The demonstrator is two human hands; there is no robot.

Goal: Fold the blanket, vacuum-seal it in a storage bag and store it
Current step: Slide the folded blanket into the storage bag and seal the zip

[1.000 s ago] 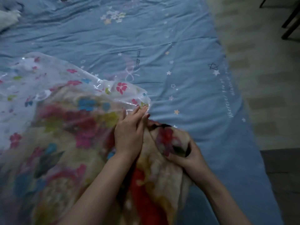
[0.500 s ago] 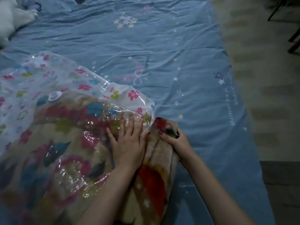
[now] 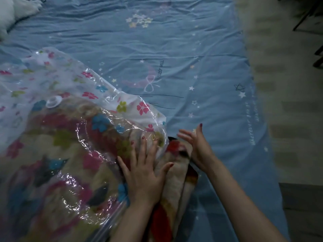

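A clear storage bag (image 3: 57, 81) printed with small flowers lies on the left of the bed, a white round valve (image 3: 53, 101) on its top. Inside it is the folded blanket (image 3: 73, 154), cream with red, blue and pink patches. One edge of the blanket (image 3: 174, 182) sticks out of the bag's open mouth. My left hand (image 3: 145, 173) lies flat with spread fingers on the bag's edge and presses it. My right hand (image 3: 197, 147) has straight fingers and touches the blanket's sticking-out edge from the right.
The bed's blue sheet (image 3: 183, 55) with stars and a moon spreads ahead and to the right. Something white (image 3: 15, 9) lies at the far left corner. Right of the bed runs a pale floor (image 3: 288, 102) with dark furniture legs (image 3: 312, 16).
My right hand has let go of the blanket's corner and opened. My left hand has spread flat on the bag. More of the blanket now sits inside the bag.
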